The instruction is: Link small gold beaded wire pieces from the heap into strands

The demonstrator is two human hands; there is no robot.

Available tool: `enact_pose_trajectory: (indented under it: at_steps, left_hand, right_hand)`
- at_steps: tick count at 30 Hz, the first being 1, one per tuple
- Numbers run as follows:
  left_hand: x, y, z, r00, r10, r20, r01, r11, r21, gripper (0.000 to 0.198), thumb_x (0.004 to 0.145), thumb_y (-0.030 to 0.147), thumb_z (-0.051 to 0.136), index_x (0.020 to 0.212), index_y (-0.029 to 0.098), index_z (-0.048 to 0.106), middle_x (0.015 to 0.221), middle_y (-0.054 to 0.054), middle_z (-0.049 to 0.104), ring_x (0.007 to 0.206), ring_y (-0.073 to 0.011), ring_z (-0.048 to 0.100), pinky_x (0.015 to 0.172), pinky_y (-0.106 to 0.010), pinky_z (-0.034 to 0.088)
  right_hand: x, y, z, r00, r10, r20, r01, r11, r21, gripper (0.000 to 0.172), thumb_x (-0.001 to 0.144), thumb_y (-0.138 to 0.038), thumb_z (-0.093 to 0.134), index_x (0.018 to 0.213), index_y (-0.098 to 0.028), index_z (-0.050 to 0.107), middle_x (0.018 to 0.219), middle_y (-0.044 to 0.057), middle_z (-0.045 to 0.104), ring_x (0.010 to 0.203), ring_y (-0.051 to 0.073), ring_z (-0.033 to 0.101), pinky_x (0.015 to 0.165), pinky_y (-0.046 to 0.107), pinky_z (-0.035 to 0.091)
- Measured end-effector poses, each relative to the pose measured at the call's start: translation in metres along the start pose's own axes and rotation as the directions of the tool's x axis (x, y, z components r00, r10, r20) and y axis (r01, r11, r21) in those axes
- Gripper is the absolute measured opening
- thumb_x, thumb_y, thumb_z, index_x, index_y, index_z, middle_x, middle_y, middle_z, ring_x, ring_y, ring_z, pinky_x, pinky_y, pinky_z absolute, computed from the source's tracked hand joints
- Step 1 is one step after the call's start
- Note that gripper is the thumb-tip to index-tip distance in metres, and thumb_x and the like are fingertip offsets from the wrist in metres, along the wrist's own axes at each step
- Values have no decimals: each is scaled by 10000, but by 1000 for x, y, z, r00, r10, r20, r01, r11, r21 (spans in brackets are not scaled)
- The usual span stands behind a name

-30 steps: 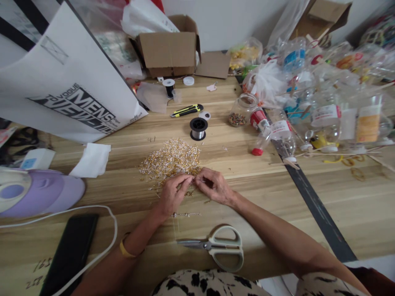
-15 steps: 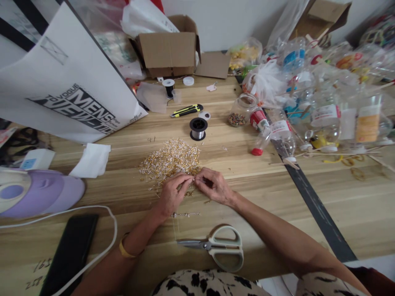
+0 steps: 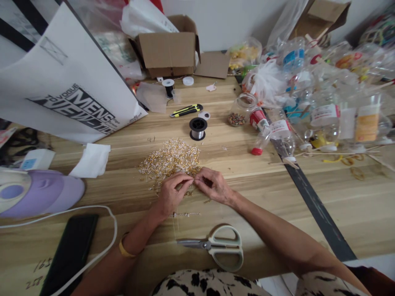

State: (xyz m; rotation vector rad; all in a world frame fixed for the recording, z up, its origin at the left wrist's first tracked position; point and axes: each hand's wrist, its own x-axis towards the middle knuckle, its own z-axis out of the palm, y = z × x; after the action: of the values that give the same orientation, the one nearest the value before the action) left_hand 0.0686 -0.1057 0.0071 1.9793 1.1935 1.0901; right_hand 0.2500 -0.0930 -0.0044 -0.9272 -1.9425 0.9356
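Observation:
My left hand (image 3: pixel 174 189) and my right hand (image 3: pixel 214 185) meet at the fingertips, thumb and forefinger of each pinched together. Whatever lies between the fingertips is too small to make out. Just beyond them spreads a pile of small gold and clear beads or charms (image 3: pixel 173 156), its near edge partly hidden by my hands. Fine, pale thread (image 3: pixel 175 230) trails down below my left hand toward the scissors. A short chain with dark and silvery parts (image 3: pixel 188 214) lies on the table beneath my hands. Scissors with cream handles (image 3: pixel 226 248) rest closer to me, blades pointing left.
Past the pile stand a spool of clear line (image 3: pixel 198 128) and a yellow-black utility knife (image 3: pixel 186 110). A jar with beads (image 3: pixel 242 111) and plastic bottles (image 3: pixel 282 131) crowd the right. On the left are a white bag (image 3: pixel 77 82), a purple device (image 3: pixel 46 191) and a phone (image 3: pixel 69 250).
My fingertips have shifted very slightly while staying pinched together. Everything else lies as before.

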Motion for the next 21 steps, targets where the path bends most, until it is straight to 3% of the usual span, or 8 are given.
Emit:
enact_pose_trajectory:
  at_steps: [11,21]
  left_hand:
    - [2,5,-1,999,-39,-4,39,999,-19,105,834,181,597,755,163,665,738,-31,674,694,-144,619,685,-254,484]
    - [4,14,-4,995,-96,39,100,987,-129,132,838,185,590,711,164,618,694,-10,617,666,-130,567,661,-249,447]
  right_hand:
    - [0,-1,-2,1000,23,7,-23,999,42,216,932,-288,493,825,-154,624,731,29,566,648,129,508,607,255,410]
    - [0,0,-6,984,121,-130,-99,982,162,269,929,-384,504,994,-172,656,925,79,661,831,178,613,729,299,482]
